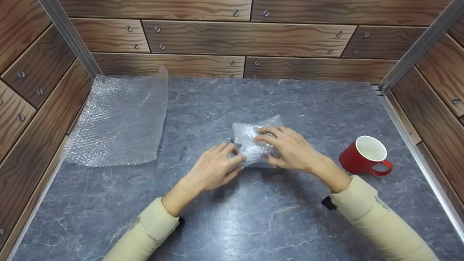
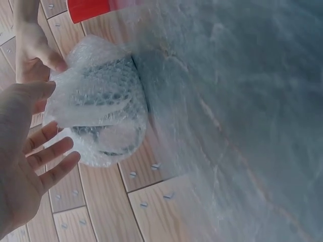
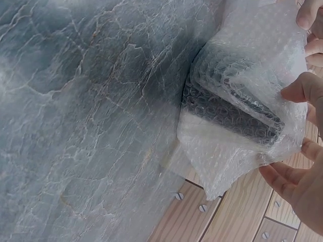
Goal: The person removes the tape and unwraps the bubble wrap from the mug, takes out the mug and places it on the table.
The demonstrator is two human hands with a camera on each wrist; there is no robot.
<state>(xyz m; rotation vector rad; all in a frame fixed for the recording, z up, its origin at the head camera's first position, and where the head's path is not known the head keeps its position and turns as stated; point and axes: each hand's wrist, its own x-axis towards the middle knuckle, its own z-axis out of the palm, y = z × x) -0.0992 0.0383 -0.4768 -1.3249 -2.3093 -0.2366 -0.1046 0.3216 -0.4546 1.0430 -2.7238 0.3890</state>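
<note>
A bubble-wrap bundle point(image 1: 250, 139) lies on the table at mid-view. Something dark shows through its layers in both wrist views, its kind unclear. My right hand point(image 1: 290, 148) bends over the bundle's right part and holds it between thumb and fingers. In the right wrist view the thumb rests on the wrapped face, with fingertips point(image 3: 275, 179) at a lower edge. At the bundle's left corner is my left hand point(image 1: 217, 165), its thumb and forefinger touching the plastic. The left wrist view shows that hand's loose, spread fingers point(image 2: 53, 151) beside the wrapping.
A flat sheet of bubble wrap point(image 1: 119, 123) lies at the back left, its raised edge near the back wall. To the right a red mug point(image 1: 353, 157) with a white inside stands on the grey marbled table point(image 1: 232, 224). Wood-patterned walls point(image 1: 246, 38) border the table.
</note>
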